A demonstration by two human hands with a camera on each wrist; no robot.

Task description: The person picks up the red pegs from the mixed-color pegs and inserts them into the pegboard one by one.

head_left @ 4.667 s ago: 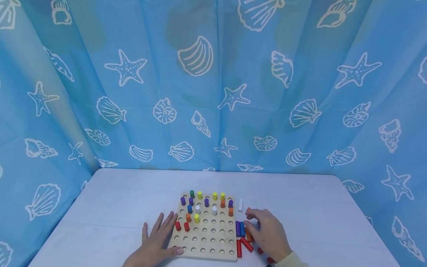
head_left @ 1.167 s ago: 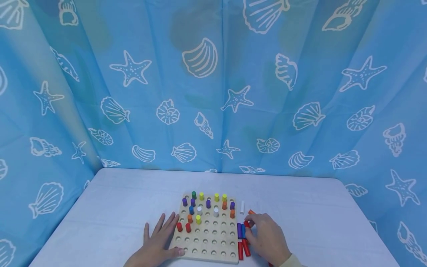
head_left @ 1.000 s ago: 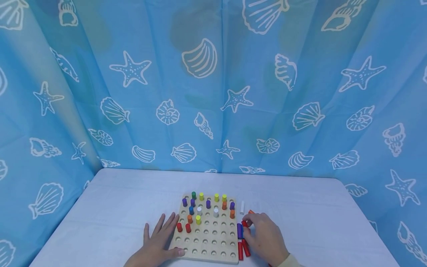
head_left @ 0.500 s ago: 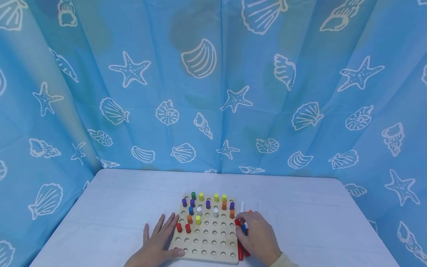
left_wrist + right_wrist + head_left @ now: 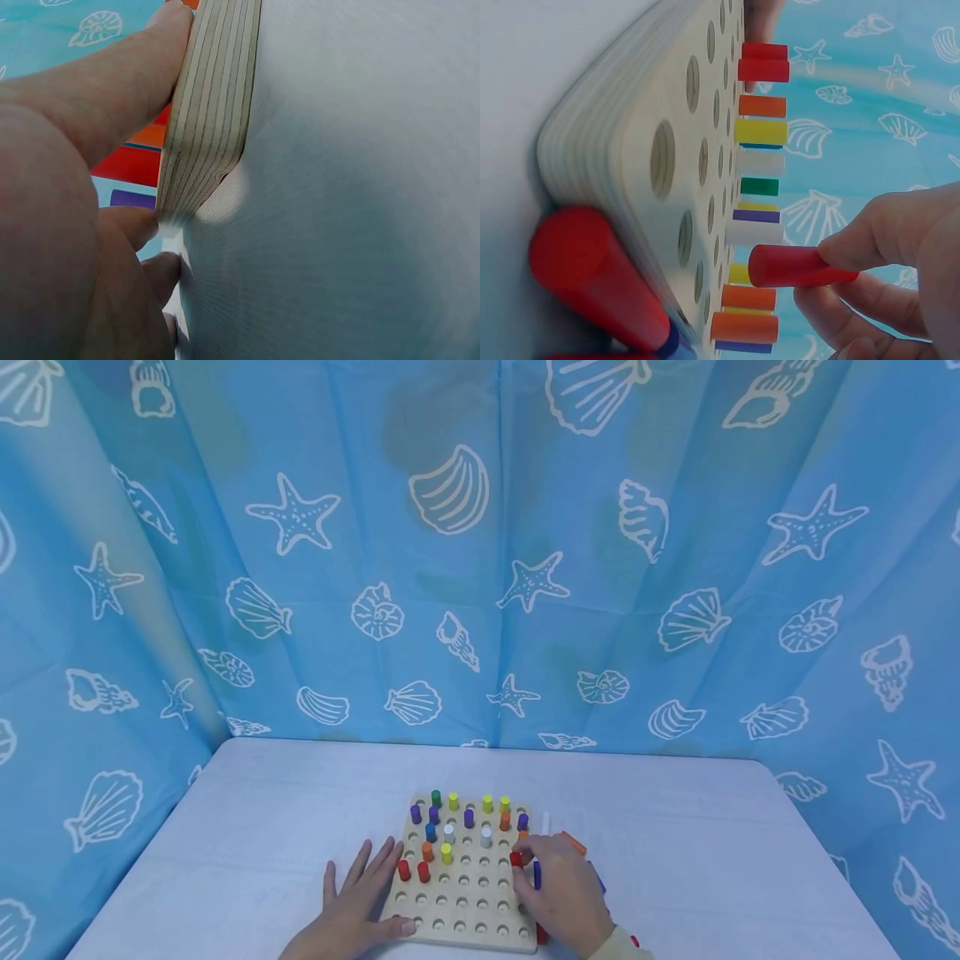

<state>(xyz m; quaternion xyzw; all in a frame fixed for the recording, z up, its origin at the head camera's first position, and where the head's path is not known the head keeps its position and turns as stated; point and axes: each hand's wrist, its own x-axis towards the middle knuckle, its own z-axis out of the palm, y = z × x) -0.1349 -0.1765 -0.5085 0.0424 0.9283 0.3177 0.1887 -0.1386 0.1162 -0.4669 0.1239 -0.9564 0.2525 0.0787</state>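
Observation:
In the head view a wooden pegboard (image 5: 482, 908) bears coloured upright pegs, mostly in its far rows and at its left. My left hand (image 5: 348, 906) lies at its near left corner with fingers spread and fairly straight; the thumb rests on the board and fingertips touch the left edge. My right hand (image 5: 566, 893) pinches a red peg (image 5: 516, 859) between thumb and fingers over the board's right side. In the right wrist view that red peg (image 5: 787, 265) is apart from the holes, end toward the board. Part of the loose pegs is hidden under the right hand.
Right of the board lie loose pegs: a white peg (image 5: 546, 822), an orange peg (image 5: 573, 842), a blue peg (image 5: 537, 874) and a red peg (image 5: 542, 935). In the right wrist view a red peg (image 5: 600, 277) lies along the board's edge. A patterned curtain (image 5: 480, 568) hangs behind the white table (image 5: 675, 827).
My right hand has taken up a red peg from among the loose ones and brought it left over the board's right side. The left hand stays at the corner.

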